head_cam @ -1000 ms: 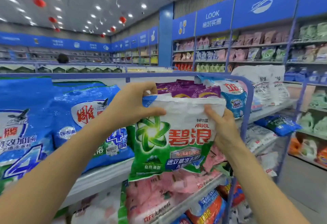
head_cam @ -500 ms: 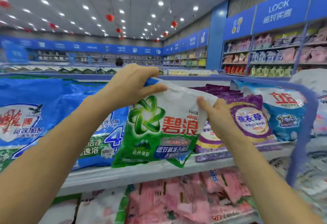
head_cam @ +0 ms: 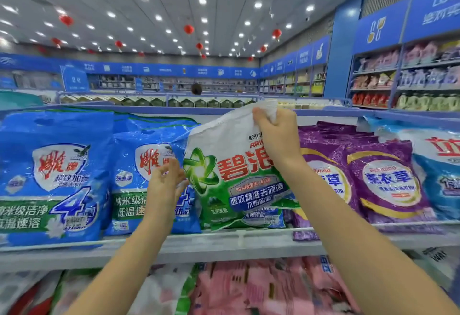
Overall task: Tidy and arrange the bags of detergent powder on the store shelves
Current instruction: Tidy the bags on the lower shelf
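1. The green-and-white bag (head_cam: 231, 177) stands in the middle of the frame on the top shelf (head_cam: 174, 245); its bottom edge is down on the board and its printed face looks outward; it sits between the blue bags (head_cam: 49, 177) on its left and the purple bags (head_cam: 388, 180) on its right; a second strip of the same green print shows at its lower edge, so it seems to lean on another bag of its kind.
2. The right hand (head_cam: 278, 138) is clamped on the bag's top right corner, fingers curled over the crumpled white seam; the left hand (head_cam: 165, 185) is lower and left of the bag, fingers loose and spread, holding nothing; its fingertips are just beside the bag's left edge, and whether they touch it cannot be told.
3. Placing this one bag looks nearly done, since it is already in its slot; what seems left is to flatten the crumpled top, square the bag with its neighbours and let go.
4. The rest of the top row reads as mostly in order: the blue bags stand upright and face out; the purple bags overlap one another, and one pokes past the shelf lip at the lower right of centre, so it may want pushing back; a light-blue bag (head_cam: 438, 165) fills the right edge of the frame.
5. Along the bottom of the frame the pink bags (head_cam: 261, 287) on the lower shelf lie jumbled and blurred; that is probably where most of the remaining work lies.
6. At the upper right, the wall shelves (head_cam: 423, 78) across the aisle are too blurred to judge.
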The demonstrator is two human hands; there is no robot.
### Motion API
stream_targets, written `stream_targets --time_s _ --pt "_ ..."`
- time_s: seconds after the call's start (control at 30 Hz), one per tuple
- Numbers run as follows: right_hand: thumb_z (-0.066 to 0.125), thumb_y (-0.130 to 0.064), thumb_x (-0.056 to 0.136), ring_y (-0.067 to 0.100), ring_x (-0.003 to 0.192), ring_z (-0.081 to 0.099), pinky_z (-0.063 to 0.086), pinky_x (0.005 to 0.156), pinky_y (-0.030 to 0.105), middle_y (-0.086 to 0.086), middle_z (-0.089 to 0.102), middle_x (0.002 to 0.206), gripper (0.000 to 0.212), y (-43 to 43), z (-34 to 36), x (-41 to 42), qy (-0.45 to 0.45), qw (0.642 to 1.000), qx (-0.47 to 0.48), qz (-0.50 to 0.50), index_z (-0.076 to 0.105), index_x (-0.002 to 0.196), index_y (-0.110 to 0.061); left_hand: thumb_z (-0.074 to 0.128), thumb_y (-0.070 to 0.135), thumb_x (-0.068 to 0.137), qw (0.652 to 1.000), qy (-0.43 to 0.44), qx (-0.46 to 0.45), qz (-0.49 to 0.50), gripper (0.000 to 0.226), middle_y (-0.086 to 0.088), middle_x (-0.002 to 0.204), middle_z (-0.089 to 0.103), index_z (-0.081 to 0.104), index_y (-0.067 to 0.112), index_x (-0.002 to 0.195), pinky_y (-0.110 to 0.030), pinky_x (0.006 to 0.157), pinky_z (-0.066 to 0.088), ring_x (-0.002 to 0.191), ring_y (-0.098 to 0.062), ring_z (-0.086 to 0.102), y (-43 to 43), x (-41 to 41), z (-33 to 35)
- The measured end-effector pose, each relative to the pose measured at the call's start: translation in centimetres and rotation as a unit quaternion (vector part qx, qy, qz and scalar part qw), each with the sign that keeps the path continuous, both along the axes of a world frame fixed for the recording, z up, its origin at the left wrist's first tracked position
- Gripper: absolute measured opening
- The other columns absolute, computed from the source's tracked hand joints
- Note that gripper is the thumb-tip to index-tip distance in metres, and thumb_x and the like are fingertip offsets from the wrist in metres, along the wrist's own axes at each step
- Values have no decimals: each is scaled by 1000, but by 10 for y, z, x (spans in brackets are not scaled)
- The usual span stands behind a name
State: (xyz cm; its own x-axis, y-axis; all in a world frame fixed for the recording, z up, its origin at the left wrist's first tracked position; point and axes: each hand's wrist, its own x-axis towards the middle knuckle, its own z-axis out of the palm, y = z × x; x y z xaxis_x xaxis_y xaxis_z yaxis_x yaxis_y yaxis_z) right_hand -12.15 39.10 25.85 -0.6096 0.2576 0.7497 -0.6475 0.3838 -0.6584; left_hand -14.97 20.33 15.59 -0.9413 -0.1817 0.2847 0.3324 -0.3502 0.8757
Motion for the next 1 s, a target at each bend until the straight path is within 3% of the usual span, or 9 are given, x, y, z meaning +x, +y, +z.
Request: stream_targets --time_s 0.07,0.17,0.3,0.4,0.47,0.57,0.77,0.87,1.0 --pt "55 -22 94 20 50 35 30 50 31 3 33 49 48 -4 7 3 10 1000 -6 7 32 52 -18 74 76 42 996 -41 -12 -75 88 -2 99 70 58 16 105 -43 96 48 100 -22 65 11 9 -23" --pt "55 -24 94 24 52 37 31 51 34 8 35 52 48 -7 13 5 18 999 -27 16 32 52 -19 61 57 61 993 -69 -1 -94 54 3 82 75 62 19 99 -49 90 50 84 -21 68 28 19 -22" --pt "54 -25 95 23 55 44 38 55 34 2 42 53 44 0 12 8 -15 998 -56 -3 37 54 -19 55 63 62 997 -44 -29 -49 54 -2 100 70 59 23 97 -45 90 50 96 -23 66 32 26 -10" --pt "50 -39 95 14 69 60 48 68 36 -4 60 74 25 20 -3 11 -63 998 -9 8 55 81 -18 52 81 48 996 -62 -69 6 87 -4 117 63 59 21 110 -52 97 45 108 -26 59 31 24 -5" --pt "43 -62 87 10 82 63 50 74 33 -6 63 95 50 34 -30 16 -89 995 36 -19 49 115 -21 52 92 36 995 -90 -51 9 120 -3 131 55 48 20 131 -55 100 42 119 -28 52 27 20 1" --pt "39 -66 80 7 62 56 44 64 29 -5 60 84 65 42 -77 25 -152 986 70 -15 35 127 -21 54 97 22 994 -113 9 7 134 -5 131 55 44 22 132 -58 97 42 118 -33 53 22 10 6" --pt "66 -11 86 9 49 49 44 48 20 3 67 71 40 46 -104 26 -222 968 -23 116 45 118 -21 52 98 33 995 -96 -9 4 122 -4 129 58 49 24 130 -58 96 43 117 -32 55 23 0 -1" --pt "70 -9 82 14 54 57 50 52 24 -4 65 66 39 59 -106 31 -202 973 65 90 48 109 -27 44 90 56 993 -24 -101 51 105 -3 124 59 52 13 128 -47 100 42 114 -24 55 22 14 11" --pt "71 -14 82 15 71 62 53 68 27 -9 66 81 39 62 -111 30 -182 967 176 34 46 105 -35 37 68 81 983 -10 -161 91 52 6 82 47 53 20 91 -33 72 36 85 -18 46 24 11 2"
